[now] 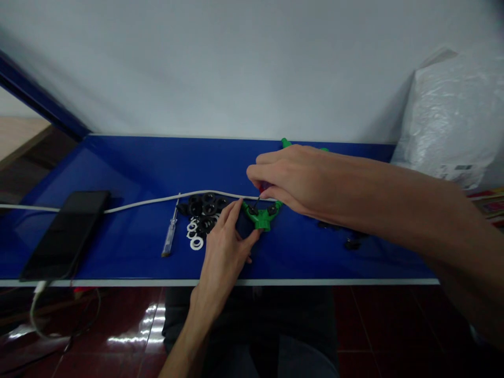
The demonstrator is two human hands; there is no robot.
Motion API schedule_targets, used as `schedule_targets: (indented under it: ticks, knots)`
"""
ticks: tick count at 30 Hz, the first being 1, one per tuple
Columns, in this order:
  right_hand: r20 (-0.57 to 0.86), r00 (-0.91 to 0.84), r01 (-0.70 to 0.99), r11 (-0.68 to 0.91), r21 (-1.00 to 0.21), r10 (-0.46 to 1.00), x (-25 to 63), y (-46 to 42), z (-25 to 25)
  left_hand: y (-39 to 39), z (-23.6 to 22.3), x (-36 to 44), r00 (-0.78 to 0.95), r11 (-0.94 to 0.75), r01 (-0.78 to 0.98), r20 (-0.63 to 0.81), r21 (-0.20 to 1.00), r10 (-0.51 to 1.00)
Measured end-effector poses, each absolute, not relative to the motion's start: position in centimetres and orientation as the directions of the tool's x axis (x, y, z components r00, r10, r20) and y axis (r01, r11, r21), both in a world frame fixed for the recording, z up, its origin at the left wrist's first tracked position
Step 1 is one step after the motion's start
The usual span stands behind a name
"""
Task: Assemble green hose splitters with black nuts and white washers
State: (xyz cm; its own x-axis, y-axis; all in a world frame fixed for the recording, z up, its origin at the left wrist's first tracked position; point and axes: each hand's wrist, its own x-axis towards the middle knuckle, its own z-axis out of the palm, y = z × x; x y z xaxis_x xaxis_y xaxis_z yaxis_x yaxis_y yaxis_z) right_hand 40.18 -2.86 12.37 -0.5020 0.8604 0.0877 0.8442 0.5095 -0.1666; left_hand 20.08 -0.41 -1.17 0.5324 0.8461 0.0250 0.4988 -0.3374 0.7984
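At the frame's centre, the left hand (226,239) has its fingers clamped on a green fitting (262,222); just beyond, the right hand (295,176) grips a red-handled screwdriver (264,186) slanting onto a black knob (253,210); uneven pressure could make it slip and jab the fingers.

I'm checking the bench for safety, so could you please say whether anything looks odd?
The white cable looks slightly misplaced: it crosses the blue table close behind the green connector, where it might hinder the left hand. No spill or damage shows.
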Motion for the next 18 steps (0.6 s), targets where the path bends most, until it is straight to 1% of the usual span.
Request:
schedule_targets:
  ticks: [4, 7, 11, 16, 18]
  knots:
    - [0.074, -0.53, 0.832, 0.534, -0.15, 0.845, 40.1, -2.4, 12.4, -0.5, -0.9, 20.1, 0.524, -0.331, 0.495, 0.028, 0.803, 0.851]
    - [0.058, -0.519, 0.846, 0.522, -0.105, 0.853, 40.0, -2.3, 12.2, -0.5, -1.1, 20.1, 0.532, -0.342, 0.487, 0.038, 0.804, 0.846]
    - [0.097, -0.487, 0.869, 0.493, -0.046, 0.868, 39.6, -3.0, 12.0, -0.4, -1.5, 20.1, 0.531, -0.349, 0.491, 0.043, 0.799, 0.846]
    - [0.091, -0.497, 0.863, 0.503, -0.054, 0.863, 39.2, -4.1, 12.0, -0.3, -1.6, 20.1, 0.527, -0.375, 0.502, 0.068, 0.78, 0.847]
    - [0.117, -0.519, 0.846, 0.528, -0.073, 0.847, 39.2, -4.2, 11.8, -0.3, -1.6, 20.1, 0.525, -0.383, 0.509, 0.075, 0.771, 0.848]
